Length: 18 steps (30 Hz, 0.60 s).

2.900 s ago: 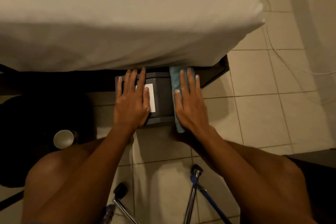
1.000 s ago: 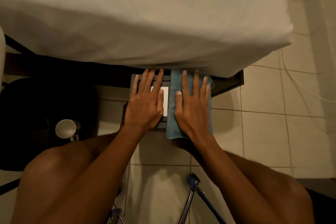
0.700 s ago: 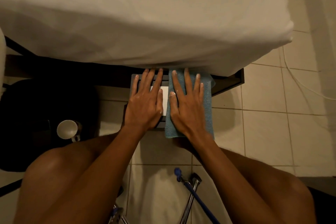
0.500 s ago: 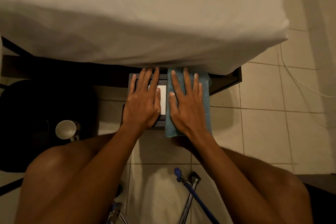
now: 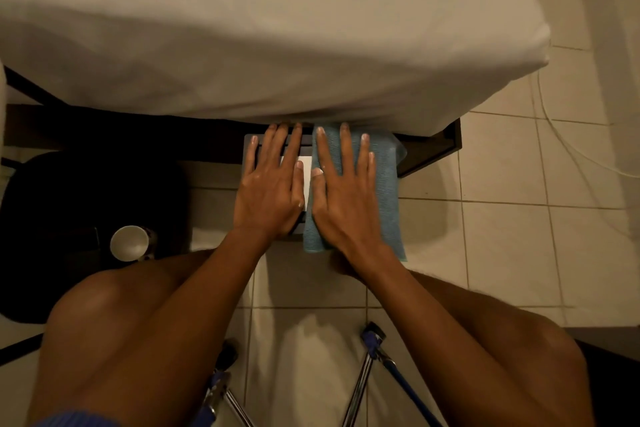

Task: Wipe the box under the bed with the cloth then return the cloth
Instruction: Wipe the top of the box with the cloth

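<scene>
A dark grey box (image 5: 250, 148) with a white label (image 5: 307, 166) sits on the tiled floor, half under the bed's edge. My left hand (image 5: 270, 191) lies flat on its left part, fingers apart. A blue cloth (image 5: 385, 184) is spread over the box's right part and hangs past its near edge. My right hand (image 5: 346, 199) presses flat on the cloth, thumb next to my left thumb. Both hands' fingertips reach the overhanging sheet, and the back of the box is hidden beneath it.
The bed with a white sheet (image 5: 277, 28) fills the top, with its dark frame corner (image 5: 434, 149) at right. A white mug (image 5: 129, 243) stands on a dark mat at left. Metal legs with blue straps (image 5: 369, 371) are between my knees. A thin cable (image 5: 561, 146) crosses the tiles at right.
The cloth, narrow at first, now lies spread wide. My right hand has slid it leftward until it is beside my left hand. The left hand has stayed on the box.
</scene>
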### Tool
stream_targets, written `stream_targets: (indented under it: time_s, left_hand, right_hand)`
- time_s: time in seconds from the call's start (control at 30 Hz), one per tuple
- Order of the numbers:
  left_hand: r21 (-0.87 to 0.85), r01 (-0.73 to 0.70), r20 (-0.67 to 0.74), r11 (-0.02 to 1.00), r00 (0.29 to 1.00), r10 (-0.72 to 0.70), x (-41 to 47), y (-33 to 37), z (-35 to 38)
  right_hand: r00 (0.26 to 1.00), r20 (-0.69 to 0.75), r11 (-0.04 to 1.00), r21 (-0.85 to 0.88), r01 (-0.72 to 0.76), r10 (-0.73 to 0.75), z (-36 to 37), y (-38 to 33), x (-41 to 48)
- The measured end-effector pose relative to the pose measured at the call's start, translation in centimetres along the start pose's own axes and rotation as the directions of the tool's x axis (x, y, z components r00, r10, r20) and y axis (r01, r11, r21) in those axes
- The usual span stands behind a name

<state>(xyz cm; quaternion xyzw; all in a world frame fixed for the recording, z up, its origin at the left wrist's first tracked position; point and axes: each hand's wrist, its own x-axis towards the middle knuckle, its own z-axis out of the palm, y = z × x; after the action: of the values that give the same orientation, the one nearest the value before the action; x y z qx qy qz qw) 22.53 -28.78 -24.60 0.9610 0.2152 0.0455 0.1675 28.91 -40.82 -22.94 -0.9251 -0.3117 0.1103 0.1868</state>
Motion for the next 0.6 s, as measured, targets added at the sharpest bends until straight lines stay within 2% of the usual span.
stream_targets:
  time_s: [0.13, 0.23, 0.43, 0.6]
  left_hand:
    - [-0.002, -0.001, -0.010, 1.000, 1.000, 0.001, 0.0, 0.1, 0.0]
    - [-0.019, 0.005, -0.003, 1.000, 1.000, -0.005, 0.1, -0.1, 0.0]
    - [-0.006, -0.008, -0.016, 1.000, 1.000, 0.008, 0.0, 0.0, 0.0]
    - [-0.019, -0.002, -0.010, 1.000, 1.000, 0.002, -0.1, 0.0, 0.0]
  right_hand:
    - [0.998, -0.029, 0.998, 0.034, -0.054, 0.055, 0.0, 1.8, -2.4]
    - [0.993, -0.038, 0.993, -0.012, -0.115, 0.114, 0.7, 1.0, -4.0]
    - [0.994, -0.047, 0.995, -0.006, -0.098, 0.097, 0.3, 0.9, 1.1]
    - [0.998, -0.025, 0.998, -0.014, -0.054, 0.053, 0.6, 0.6, -2.3]
